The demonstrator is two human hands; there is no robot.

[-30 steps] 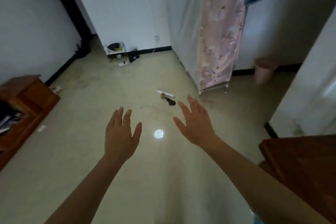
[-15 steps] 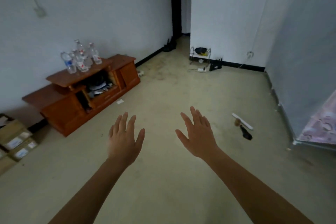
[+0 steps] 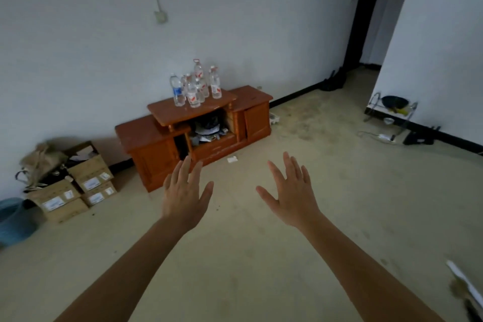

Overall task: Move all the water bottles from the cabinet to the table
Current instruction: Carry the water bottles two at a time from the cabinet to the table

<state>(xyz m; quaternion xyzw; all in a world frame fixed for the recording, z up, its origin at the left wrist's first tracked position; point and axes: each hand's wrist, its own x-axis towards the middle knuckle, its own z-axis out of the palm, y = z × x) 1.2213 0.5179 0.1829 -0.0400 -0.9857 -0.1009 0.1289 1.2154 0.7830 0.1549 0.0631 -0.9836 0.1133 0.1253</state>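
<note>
Now the cabinet (image 3: 194, 133) with its water bottles (image 3: 196, 86) has been brought to mid-view; the left hand (image 3: 184, 197) and right hand (image 3: 292, 195) are held spread, empty, so fetching can begin.

1. Water bottles (image 3: 196, 86): about six, clustered upright at 12 o'clock; exact count unclear.
2. Cabinet (image 3: 156, 154): one, beneath them.
3. Cardboard boxes (image 3: 88, 175): about four, stacked at 9 o'clock.
4. Hands: two, left hand (image 3: 183, 197) and right hand (image 3: 292, 196), both empty, fingers spread.
</note>
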